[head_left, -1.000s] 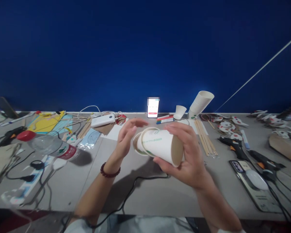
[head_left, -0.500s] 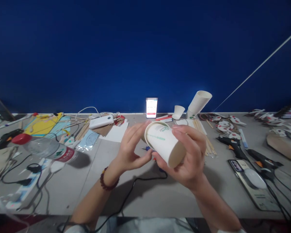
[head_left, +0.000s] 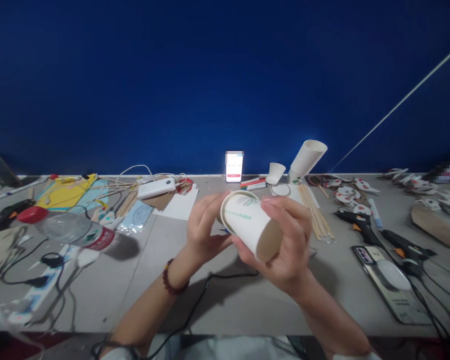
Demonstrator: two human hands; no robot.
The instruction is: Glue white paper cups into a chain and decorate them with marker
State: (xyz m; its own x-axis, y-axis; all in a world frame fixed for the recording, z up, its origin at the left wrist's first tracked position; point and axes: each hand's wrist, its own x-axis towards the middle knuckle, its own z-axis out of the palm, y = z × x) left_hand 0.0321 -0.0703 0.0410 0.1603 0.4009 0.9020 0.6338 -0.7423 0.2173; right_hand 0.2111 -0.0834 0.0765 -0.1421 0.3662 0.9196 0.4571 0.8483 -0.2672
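Observation:
A white paper cup (head_left: 250,220) with green print is held tilted above the table, its base toward the lower right. What looks like a second rim or cup shows around its upper-left end. My right hand (head_left: 288,240) wraps its fingers and thumb round the base end. At the rim end, my left hand (head_left: 204,227) closes its fingers and thumb against the cup. The tip of a blue tool (head_left: 224,230) shows behind the cup; the rest of it is hidden.
Stacked cups (head_left: 307,160), a small cup (head_left: 275,173) and a lit phone (head_left: 234,166) stand at the back. A bottle (head_left: 71,229) and power strip (head_left: 41,290) lie left. Glue guns (head_left: 408,252) and another phone (head_left: 392,290) lie right. A black cable (head_left: 206,290) crosses the front.
The cup and my right hand have shifted slightly left, and the cup's print has turned a little. My left hand has closed in on the rim end.

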